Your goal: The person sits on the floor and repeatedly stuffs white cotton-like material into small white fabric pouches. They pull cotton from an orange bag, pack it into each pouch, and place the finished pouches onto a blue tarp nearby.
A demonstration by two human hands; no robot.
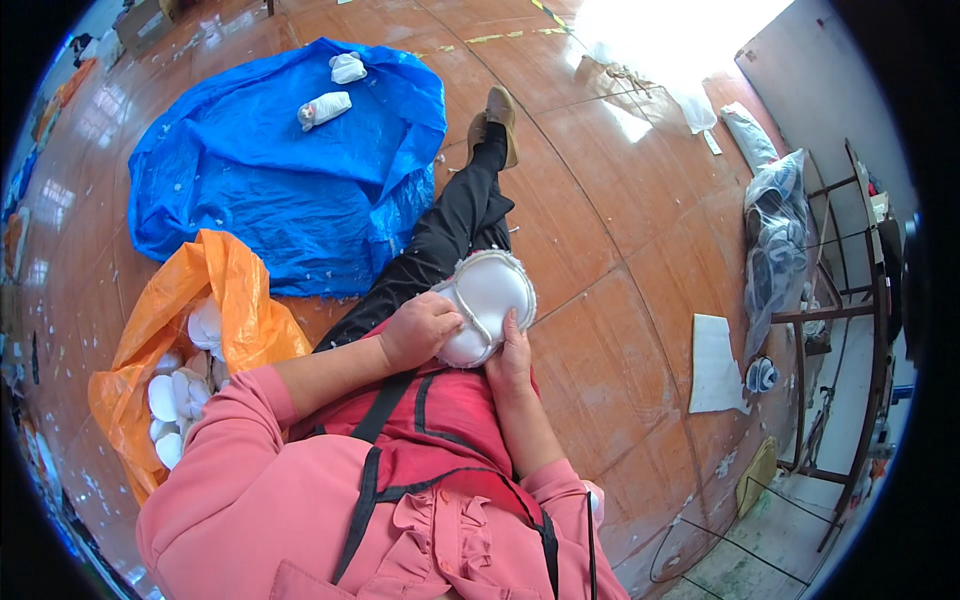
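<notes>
Over my lap I hold a smooth white padded piece with rounded ends and a frayed, fuzzy rim. A narrow pale strip curves across its middle. My left hand is closed at the piece's left side, thumb and fingers pinched together by the strip. What exactly lies inside that pinch is partly hidden. From the lower right, my right hand grips the edge, thumb laid on the white face and the other fingers out of sight beneath.
An orange bag holding several white rounded pieces stands at my left. Beyond it a blue sheet carries two small white bundles. At right are a metal rack, a clear plastic bag and a white sheet.
</notes>
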